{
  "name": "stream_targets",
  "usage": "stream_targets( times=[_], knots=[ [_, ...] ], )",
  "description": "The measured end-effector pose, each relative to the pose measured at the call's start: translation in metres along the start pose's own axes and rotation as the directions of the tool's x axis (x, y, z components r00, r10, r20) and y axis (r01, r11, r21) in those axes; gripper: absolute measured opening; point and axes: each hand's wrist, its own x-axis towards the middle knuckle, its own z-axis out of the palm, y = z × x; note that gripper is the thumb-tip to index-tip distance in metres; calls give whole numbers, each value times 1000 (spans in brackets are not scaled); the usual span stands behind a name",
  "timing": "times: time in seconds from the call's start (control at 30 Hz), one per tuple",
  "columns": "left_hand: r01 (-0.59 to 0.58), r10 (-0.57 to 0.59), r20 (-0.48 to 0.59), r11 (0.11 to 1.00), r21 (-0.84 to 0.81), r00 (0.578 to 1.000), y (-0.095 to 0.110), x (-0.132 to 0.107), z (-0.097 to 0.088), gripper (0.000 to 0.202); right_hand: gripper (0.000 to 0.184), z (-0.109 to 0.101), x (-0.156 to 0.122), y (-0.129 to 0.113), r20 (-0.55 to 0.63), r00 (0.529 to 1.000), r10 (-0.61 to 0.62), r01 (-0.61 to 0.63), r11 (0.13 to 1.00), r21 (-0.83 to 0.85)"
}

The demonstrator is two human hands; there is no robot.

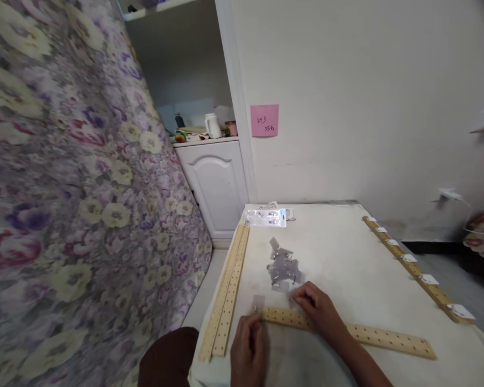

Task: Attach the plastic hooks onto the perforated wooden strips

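A perforated wooden strip (371,334) lies across the near part of the white table (347,252). My left hand (248,352) is at the strip's left end, fingers curled by a small clear piece (258,302). My right hand (320,313) rests on the strip, fingertips pinched at the near edge of a pile of small clear plastic pieces (284,267). What the fingers of either hand hold is too small to name.
Two wooden strips (226,293) lie along the table's left edge; another strip with white tags (415,267) runs along the right edge. A clear packet (266,216) sits at the far edge. A floral curtain (64,188) hangs left, a white cabinet (215,183) beyond, a pink note (264,120) on the wall.
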Motion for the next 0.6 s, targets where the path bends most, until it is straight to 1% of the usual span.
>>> stream_targets(
  times=[0.07, 0.13, 0.23, 0.37, 0.5, 0.6],
  knots=[
    [1, 1, 58, 1000, -21, 998, 13, -1, 10, 20, 16, 2, -3, -4, 15, 1000, -8, 8, 1000, 9],
    [22, -22, 101, 1000, -3, 995, 24, 2, 20, 18, 15, 3, -6, -9, 37, 999, -28, 27, 999, 24],
    [5, -7, 115, 1000, 17, 993, 35, 9, 31, 13, 14, 4, -10, -16, 64, 997, -53, 51, 998, 31],
    [-17, 14, 137, 1000, 19, 991, 37, 17, 39, 9, 12, 9, -11, -17, 55, 996, -67, 67, 998, 13],
    [-19, 13, 89, 998, 66, 996, 36, 21, 44, 10, 11, 12, -10, -16, 47, 997, -64, 64, 998, 3],
    [-22, 15, 70, 995, 94, 997, 37, 23, 42, 14, 13, 11, -12, -16, 48, 997, -63, 62, 998, 27]
  ],
)
